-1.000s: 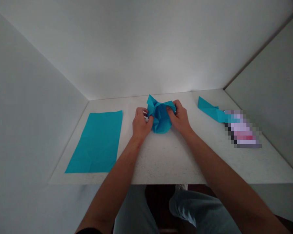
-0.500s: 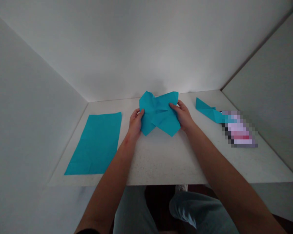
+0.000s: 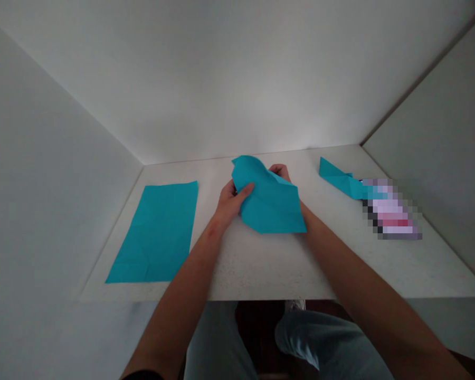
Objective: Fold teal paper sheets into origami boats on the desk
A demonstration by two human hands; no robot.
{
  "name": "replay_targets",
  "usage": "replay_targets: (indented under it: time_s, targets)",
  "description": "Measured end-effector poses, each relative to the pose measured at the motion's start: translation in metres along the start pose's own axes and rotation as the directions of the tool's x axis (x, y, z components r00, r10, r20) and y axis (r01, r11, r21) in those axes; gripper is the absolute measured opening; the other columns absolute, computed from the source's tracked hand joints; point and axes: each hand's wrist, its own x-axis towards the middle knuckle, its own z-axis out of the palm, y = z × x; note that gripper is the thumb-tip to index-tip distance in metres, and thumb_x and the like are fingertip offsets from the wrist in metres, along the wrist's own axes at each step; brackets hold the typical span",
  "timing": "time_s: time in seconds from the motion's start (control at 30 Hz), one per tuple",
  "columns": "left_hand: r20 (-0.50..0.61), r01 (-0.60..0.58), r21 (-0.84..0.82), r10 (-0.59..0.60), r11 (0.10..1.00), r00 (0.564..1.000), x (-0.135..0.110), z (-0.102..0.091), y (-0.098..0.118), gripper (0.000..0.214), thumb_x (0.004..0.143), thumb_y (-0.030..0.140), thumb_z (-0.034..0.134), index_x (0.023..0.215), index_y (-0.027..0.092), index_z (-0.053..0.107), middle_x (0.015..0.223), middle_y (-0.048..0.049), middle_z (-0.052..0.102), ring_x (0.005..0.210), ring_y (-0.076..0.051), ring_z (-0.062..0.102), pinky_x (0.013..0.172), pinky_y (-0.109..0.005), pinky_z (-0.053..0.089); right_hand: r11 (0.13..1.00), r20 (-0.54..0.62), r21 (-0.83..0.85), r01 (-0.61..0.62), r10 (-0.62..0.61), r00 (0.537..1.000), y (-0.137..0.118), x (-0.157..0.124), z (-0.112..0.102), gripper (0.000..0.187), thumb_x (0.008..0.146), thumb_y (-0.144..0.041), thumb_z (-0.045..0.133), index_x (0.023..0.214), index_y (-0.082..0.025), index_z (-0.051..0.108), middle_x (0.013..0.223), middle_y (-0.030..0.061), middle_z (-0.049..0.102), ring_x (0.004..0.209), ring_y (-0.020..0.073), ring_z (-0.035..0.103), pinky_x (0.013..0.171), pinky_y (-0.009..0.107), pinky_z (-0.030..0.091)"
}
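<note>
A creased turquoise sheet of paper (image 3: 272, 208) is held up above the middle of the table, curling at its upper left. My left hand (image 3: 231, 200) grips its left side, thumb on the front face and fingers behind. Mostly hidden behind the paper is my right hand (image 3: 280, 171); its curled fingers show past the upper right edge, closed against the sheet's back. What those fingertips do exactly is hidden.
A flat turquoise sheet (image 3: 154, 232) lies on the left of the white table (image 3: 257, 269). On the right, a folded turquoise paper piece (image 3: 338, 181) touches a pixelated phone-like object (image 3: 391, 211). White walls enclose the back and sides.
The paper has turned from a spread four-cornered shape to show a broader, smoother face. My left thumb has moved further onto it, and my right hand has gone behind it.
</note>
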Motion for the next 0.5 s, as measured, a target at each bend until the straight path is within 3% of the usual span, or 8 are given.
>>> replay_targets:
  time_s: [0.13, 0.3, 0.37, 0.5]
  targets:
    - [-0.158, -0.053, -0.044, 0.046, 0.998, 0.986, 0.006, -0.005, -0.004, 0.065, 0.079, 0.067, 0.088, 0.123, 0.022, 0.072, 0.127, -0.0139, 0.080, 0.122, -0.034, 0.075, 0.102, -0.048, 0.063, 0.995, 0.250, 0.067, -0.068, 0.049, 0.967, -0.016, -0.015, -0.005, 0.051, 0.086, -0.077, 0.068, 0.100, -0.028, 0.064, 0.092, 0.0026, 0.069, 0.088, 0.0249, 0.067, 0.076, 0.037, 0.057]
    - [-0.231, -0.048, -0.092, 0.025, 0.995, 0.973, 0.010, -0.009, -0.003, 0.060, 0.085, 0.063, 0.084, 0.129, 0.024, 0.071, 0.134, -0.0116, 0.079, 0.127, -0.033, 0.074, 0.105, -0.047, 0.063, 0.979, 0.418, 0.131, -0.157, 0.089, 0.904, -0.027, -0.026, -0.005, 0.085, 0.080, -0.102, 0.052, 0.117, -0.028, 0.071, 0.106, 0.0101, 0.077, 0.105, 0.0329, 0.073, 0.084, 0.044, 0.060]
    - [-0.206, 0.011, -0.157, -0.044, 0.987, 0.978, 0.010, -0.009, -0.001, 0.061, 0.085, 0.060, 0.083, 0.132, 0.024, 0.071, 0.132, -0.0120, 0.079, 0.127, -0.034, 0.074, 0.105, -0.049, 0.063, 0.977, 0.427, 0.146, -0.157, 0.081, 0.900, -0.029, -0.025, -0.005, 0.093, 0.077, -0.107, 0.047, 0.123, -0.030, 0.071, 0.110, 0.0112, 0.077, 0.109, 0.0348, 0.074, 0.087, 0.048, 0.061]
    - [-0.028, 0.165, -0.230, -0.176, 0.959, 0.984, 0.006, -0.011, 0.004, 0.066, 0.086, 0.064, 0.076, 0.135, 0.019, 0.071, 0.125, -0.0160, 0.081, 0.126, -0.039, 0.074, 0.105, -0.055, 0.064, 0.975, 0.352, 0.183, -0.127, 0.056, 0.934, -0.035, -0.023, -0.002, 0.091, 0.084, -0.104, 0.039, 0.134, -0.033, 0.067, 0.120, 0.0110, 0.077, 0.118, 0.0354, 0.072, 0.095, 0.054, 0.061]
